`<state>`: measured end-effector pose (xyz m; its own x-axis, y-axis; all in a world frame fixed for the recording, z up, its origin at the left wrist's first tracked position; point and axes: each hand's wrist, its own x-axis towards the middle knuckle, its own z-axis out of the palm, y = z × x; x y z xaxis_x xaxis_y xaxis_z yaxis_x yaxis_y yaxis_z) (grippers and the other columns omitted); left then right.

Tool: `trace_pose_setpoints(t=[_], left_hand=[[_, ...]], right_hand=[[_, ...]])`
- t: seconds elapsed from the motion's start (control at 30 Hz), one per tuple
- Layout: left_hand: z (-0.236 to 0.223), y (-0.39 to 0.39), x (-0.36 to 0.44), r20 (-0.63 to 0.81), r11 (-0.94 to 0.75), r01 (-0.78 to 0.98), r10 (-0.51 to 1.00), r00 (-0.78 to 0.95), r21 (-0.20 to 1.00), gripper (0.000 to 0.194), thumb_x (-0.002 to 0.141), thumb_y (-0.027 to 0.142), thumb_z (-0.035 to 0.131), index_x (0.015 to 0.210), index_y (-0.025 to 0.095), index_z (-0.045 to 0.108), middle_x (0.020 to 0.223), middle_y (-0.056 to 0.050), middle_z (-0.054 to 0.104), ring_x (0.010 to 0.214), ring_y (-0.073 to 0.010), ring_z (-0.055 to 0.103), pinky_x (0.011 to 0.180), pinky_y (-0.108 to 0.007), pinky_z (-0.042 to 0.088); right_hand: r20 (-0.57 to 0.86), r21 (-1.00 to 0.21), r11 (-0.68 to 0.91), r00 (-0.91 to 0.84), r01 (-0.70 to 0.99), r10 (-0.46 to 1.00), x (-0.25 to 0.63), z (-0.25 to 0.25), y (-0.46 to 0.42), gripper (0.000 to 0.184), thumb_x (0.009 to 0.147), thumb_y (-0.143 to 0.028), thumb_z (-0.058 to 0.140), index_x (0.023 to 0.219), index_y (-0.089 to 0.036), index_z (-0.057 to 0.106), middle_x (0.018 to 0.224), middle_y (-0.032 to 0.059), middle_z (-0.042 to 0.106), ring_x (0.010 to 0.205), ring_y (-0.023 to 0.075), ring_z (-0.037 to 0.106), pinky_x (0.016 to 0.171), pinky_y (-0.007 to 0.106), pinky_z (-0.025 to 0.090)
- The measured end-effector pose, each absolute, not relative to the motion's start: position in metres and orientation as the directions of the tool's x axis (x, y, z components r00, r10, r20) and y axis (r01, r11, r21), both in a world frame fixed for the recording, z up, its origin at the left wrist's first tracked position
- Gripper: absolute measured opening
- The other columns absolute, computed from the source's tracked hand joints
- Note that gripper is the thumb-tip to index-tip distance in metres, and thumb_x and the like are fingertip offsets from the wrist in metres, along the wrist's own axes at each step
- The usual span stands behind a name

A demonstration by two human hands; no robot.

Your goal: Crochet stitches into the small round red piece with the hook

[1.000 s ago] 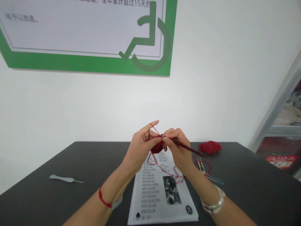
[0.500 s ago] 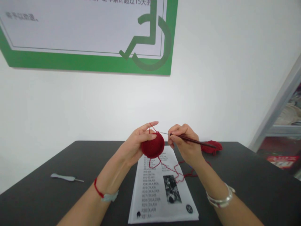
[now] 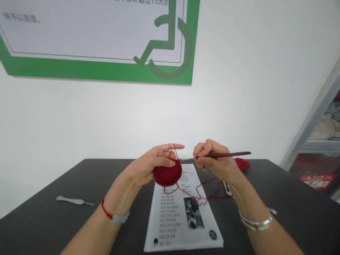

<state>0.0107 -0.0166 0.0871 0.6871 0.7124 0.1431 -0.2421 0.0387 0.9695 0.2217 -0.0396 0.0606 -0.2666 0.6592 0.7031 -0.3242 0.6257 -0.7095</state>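
Observation:
My left hand (image 3: 155, 161) pinches a round red crochet piece (image 3: 168, 174) by its upper edge, thumb in front. Over the outstretched index finger of that hand runs a strand of red yarn (image 3: 175, 150). My right hand (image 3: 214, 159) grips a crochet hook (image 3: 231, 154) with a dark red handle, much like a pen. Its thin metal shaft points left, and the tip meets the right upper edge of the piece. Whether a loop sits on the tip is too small to tell. Loose yarn hangs below the piece and trails right over the printed sheets.
Printed pattern sheets (image 3: 183, 226) lie on the dark table (image 3: 119, 237). A pale-handled hook (image 3: 73, 200) rests at the left. Behind my right hand are a red yarn ball (image 3: 243, 164), a small purple item (image 3: 215, 186) and a partly hidden pale-edged object (image 3: 227, 188). A green-framed sign (image 3: 101, 72) hangs on the wall.
The crochet piece and my left hand have come slightly lower and left. My right hand has turned, so the hook's handle end has risen. The purple item and pale-edged object show more now.

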Motion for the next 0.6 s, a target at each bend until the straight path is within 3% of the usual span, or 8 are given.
trace_pose_setpoints(t=[0.17, 0.3, 0.4, 0.5, 0.6], left_hand=[[0.087, -0.016, 0.014, 0.144, 0.020, -0.218, 0.689, 0.710, 0.976, 0.041, 0.064, 0.006, 0.070, 0.105, 0.012, 0.068, 0.067, 0.000, 0.063, 0.052, -0.0075, 0.051, 0.048, -0.020, 0.033], [0.083, -0.020, 0.025, 0.291, -0.167, -0.262, 0.776, 0.559, 0.950, 0.044, 0.067, 0.009, 0.072, 0.110, 0.014, 0.064, 0.067, 0.003, 0.061, 0.055, -0.0071, 0.051, 0.052, -0.020, 0.036], [0.078, -0.024, 0.035, 0.429, -0.326, -0.313, 0.829, 0.358, 0.892, 0.048, 0.070, 0.011, 0.072, 0.116, 0.016, 0.058, 0.068, 0.005, 0.061, 0.060, -0.0091, 0.056, 0.060, -0.022, 0.042], [0.074, -0.026, 0.041, 0.404, -0.261, -0.367, 0.824, 0.397, 0.893, 0.047, 0.071, 0.013, 0.073, 0.115, 0.016, 0.058, 0.069, 0.004, 0.063, 0.066, -0.0121, 0.062, 0.065, -0.024, 0.045], [0.074, -0.027, 0.041, 0.354, -0.184, -0.376, 0.817, 0.455, 0.908, 0.052, 0.071, 0.014, 0.073, 0.120, 0.015, 0.054, 0.071, 0.001, 0.066, 0.067, -0.0138, 0.065, 0.065, -0.025, 0.045]], right_hand=[[0.625, -0.755, 0.424, -0.354, -0.499, 0.696, 0.222, 0.062, -0.035, 0.014, 0.075, -0.016, 0.073, 0.071, -0.018, 0.060, 0.072, -0.0012, 0.065, 0.046, 0.0056, 0.052, 0.037, 0.016, 0.039], [0.551, -0.763, 0.296, -0.340, -0.575, 0.762, 0.209, 0.059, -0.032, 0.017, 0.076, -0.020, 0.072, 0.069, -0.019, 0.057, 0.064, -0.0035, 0.062, 0.044, 0.0064, 0.049, 0.034, 0.016, 0.043], [0.556, -0.711, 0.365, -0.163, -0.601, 0.815, 0.195, 0.057, -0.033, 0.016, 0.077, -0.021, 0.071, 0.069, -0.019, 0.057, 0.062, -0.0045, 0.061, 0.050, 0.0075, 0.054, 0.045, 0.019, 0.053], [0.591, -0.654, 0.470, -0.013, -0.593, 0.807, 0.188, 0.056, -0.034, 0.016, 0.076, -0.019, 0.072, 0.069, -0.019, 0.058, 0.065, -0.0041, 0.064, 0.055, 0.0080, 0.056, 0.053, 0.021, 0.055], [0.589, -0.655, 0.444, -0.045, -0.611, 0.807, 0.189, 0.056, -0.034, 0.017, 0.075, -0.020, 0.073, 0.068, -0.019, 0.057, 0.063, -0.0038, 0.063, 0.053, 0.0075, 0.054, 0.050, 0.019, 0.053]])
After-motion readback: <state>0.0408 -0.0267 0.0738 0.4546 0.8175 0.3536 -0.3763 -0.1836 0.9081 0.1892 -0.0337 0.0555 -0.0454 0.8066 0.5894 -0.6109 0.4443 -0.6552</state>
